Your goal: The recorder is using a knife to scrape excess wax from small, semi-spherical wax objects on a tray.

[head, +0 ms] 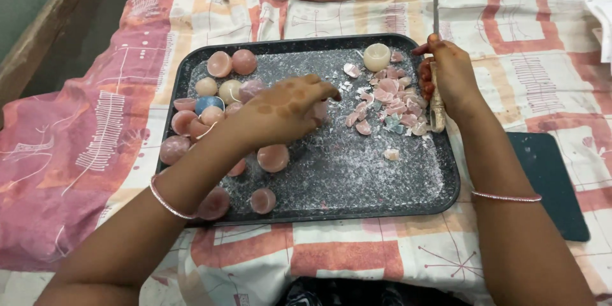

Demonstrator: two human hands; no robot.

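A dark speckled tray (357,185) lies on a patterned bedsheet. Several pink dome-shaped wax pieces (273,157) sit along its left side, with one blue piece (208,102) among them. A pile of broken pink shards (389,102) lies at the tray's upper right, beside a cream round candle (376,56). My left hand (287,111) reaches over the tray's middle, its fingertips pinched on a small pink piece near the shards. My right hand (449,76) grips a knife (436,6) by its handle, blade pointing up and away, at the tray's right rim.
The pink, orange and white bedsheet (83,153) covers the bed. A dark flat slab (554,178) lies right of the tray. A wooden bed edge (44,32) runs along the upper left. A white object (602,22) shows at the right edge.
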